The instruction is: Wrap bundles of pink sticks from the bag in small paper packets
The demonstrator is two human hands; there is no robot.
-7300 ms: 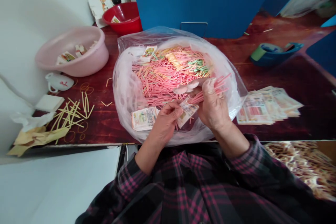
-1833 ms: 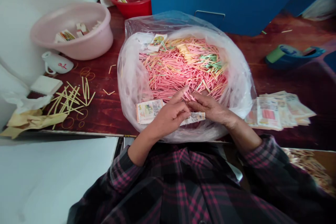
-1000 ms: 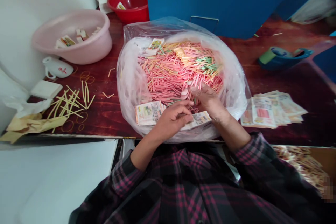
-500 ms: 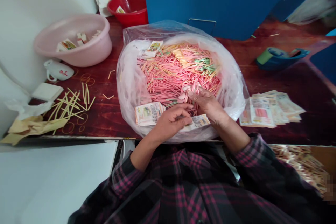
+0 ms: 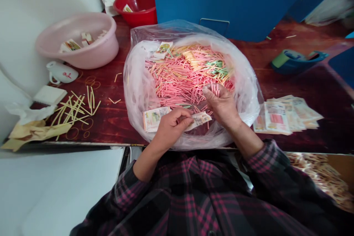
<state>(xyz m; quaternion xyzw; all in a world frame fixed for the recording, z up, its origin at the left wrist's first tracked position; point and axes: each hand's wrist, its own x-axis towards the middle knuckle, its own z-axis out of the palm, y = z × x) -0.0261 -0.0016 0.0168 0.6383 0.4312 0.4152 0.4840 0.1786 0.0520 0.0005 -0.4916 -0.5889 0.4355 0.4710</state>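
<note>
A large clear plastic bag [image 5: 246, 70] lies open on the table, full of short pink, yellow and green sticks [image 5: 177, 81]. Over its near edge, my left hand [image 5: 174, 123] pinches a small printed packet [image 5: 200, 118] between thumb and fingers. My right hand [image 5: 221, 105] is closed round a small bunch of pink sticks [image 5: 215, 89], just above the pile and to the right of the packet. A stack of printed packets [image 5: 155, 118] rests on the near left of the bag, partly behind my left hand. More packets [image 5: 163, 49] sit at the bag's far left.
On the left stand a pink basin [image 5: 110, 49], a white mug [image 5: 62, 73], loose pale sticks [image 5: 74, 108] and rubber bands. A red basin [image 5: 146, 16] is behind. At right lie filled packets [image 5: 287, 114] and a blue tape dispenser [image 5: 293, 64]. A blue panel [image 5: 235, 3] rises at the back.
My right hand has lifted slightly from the pile with the pink sticks gathered in its fingers. My left hand has shifted a little left, and the packet in it now tilts up.
</note>
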